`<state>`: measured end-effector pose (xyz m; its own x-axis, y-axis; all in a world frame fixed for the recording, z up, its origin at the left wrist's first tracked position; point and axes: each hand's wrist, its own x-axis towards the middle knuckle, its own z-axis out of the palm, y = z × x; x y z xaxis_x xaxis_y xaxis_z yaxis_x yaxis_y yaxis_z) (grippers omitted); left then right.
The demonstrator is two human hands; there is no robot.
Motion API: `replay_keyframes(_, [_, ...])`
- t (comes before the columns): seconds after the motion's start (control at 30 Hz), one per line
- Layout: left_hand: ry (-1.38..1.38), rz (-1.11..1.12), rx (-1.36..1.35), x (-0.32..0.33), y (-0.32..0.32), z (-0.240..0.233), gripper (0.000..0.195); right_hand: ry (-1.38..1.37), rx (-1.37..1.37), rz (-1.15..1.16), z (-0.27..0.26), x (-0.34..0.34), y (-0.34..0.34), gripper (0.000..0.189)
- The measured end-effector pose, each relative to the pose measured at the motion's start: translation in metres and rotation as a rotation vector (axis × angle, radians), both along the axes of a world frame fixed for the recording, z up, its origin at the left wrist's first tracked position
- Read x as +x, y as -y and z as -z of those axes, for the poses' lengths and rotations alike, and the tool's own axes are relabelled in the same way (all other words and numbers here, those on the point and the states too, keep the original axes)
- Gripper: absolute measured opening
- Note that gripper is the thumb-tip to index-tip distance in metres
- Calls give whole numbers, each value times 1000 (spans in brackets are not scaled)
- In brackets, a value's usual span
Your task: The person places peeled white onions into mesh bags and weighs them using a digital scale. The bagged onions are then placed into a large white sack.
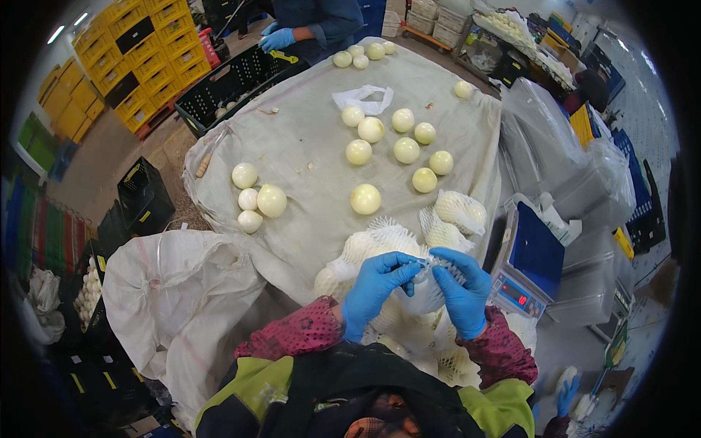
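Note:
In blue gloves, my left hand [380, 287] and my right hand [464, 290] pinch the gathered top of a white foam net sleeve [424, 298] between the fingertips. The bulging sleeve hangs just below my hands; its contents are mostly hidden. More net-wrapped onions [367, 249] are piled around and under my forearms. Two netted bundles [460, 211] lie just beyond my right hand. A single peeled onion [365, 199] sits ahead of my left hand. Farther out is a loose group of peeled onions [406, 150], and a smaller cluster [271, 201] rests to the left.
A cloth-covered table [312, 120] carries a white plastic strip [362, 99]. At right stands a digital scale [523, 274] beside stacked clear plastic bins [580, 180]. A white woven sack [175, 295] is at left. Across the table, a co-worker's gloved hand [279, 39] is over a black crate [235, 90].

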<state>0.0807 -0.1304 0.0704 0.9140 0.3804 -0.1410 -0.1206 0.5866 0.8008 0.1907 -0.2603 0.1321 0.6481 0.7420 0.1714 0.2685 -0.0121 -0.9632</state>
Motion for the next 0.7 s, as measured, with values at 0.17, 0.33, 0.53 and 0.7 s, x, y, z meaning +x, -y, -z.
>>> replay_keyframes(0.17, [46,-140,-34,0,7,2,24,397,-74,-174,-14,13,15,38])
replay_keyframes(0.33, [114,-214,-21,-8,-12,-30,35,-46,-76,-205,-29,8,-15,26])
replay_keyframes(0.53, [207,-274,457,-21,-50,-36,35,-728,144,-235,-18,8,-73,18])
replay_keyframes(0.7, [25,-614,781,-22,-100,-30,17,-849,103,-252,-13,-3,-124,16])
